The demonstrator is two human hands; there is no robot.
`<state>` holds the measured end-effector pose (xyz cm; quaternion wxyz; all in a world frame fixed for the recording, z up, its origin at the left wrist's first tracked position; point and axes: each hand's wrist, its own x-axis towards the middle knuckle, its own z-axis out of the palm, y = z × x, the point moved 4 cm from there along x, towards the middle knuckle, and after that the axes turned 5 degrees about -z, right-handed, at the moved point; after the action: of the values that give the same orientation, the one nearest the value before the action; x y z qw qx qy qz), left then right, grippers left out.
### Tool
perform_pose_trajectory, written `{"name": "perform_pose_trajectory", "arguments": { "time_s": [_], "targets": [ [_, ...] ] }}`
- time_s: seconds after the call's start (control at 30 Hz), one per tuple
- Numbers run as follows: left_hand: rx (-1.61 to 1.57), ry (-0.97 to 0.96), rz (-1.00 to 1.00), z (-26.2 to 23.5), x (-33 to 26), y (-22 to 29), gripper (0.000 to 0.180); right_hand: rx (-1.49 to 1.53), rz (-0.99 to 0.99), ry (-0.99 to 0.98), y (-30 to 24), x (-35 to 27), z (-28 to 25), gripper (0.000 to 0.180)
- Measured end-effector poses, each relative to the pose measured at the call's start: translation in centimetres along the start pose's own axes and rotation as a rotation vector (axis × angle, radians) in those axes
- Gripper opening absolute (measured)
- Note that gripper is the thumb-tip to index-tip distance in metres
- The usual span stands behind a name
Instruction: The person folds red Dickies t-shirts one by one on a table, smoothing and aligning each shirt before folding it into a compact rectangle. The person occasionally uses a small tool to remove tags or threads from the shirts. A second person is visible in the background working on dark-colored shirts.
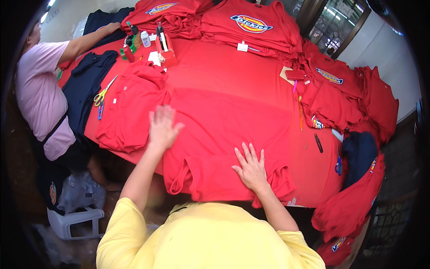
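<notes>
A plain red sleeveless top (224,121) lies spread out on the red-covered table, its armholes near the front edge and its fabric slightly wrinkled there. My right hand (252,168) rests flat on the near right part of the top, fingers spread. Over the top's left side is my left hand (164,127), with fingers stretched and a little blurred; whether it touches the cloth I cannot tell. Neither hand holds anything. Just left of it lies a rumpled pile of red garments (127,107).
Stacks of red shirts (251,33) line the far side and right. Yellow-handled scissors (102,95) lie left, small black snips (318,143) and blue-handled scissors (338,166) right. A red holder (166,56) stands far left of centre. Another person (45,89) reaches over dark garments (92,74).
</notes>
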<state>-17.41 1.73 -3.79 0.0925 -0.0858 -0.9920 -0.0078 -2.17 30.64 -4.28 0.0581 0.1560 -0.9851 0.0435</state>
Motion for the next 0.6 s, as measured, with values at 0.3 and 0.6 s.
{"name": "perform_pose_trajectory", "arguments": {
  "time_s": [0.3, 0.6],
  "targets": [
    [0.086, -0.069, 0.344, -0.1, 0.9, 1.0, 0.059, -0.012, -0.017, -0.005, 0.2, 0.2, 0.1, 0.064],
    [-0.264, -0.035, 0.372, 0.4, 0.5, 0.8, 0.07, 0.023, 0.075, -0.046, 1.2, -2.9, -0.7, 0.064]
  ]
}}
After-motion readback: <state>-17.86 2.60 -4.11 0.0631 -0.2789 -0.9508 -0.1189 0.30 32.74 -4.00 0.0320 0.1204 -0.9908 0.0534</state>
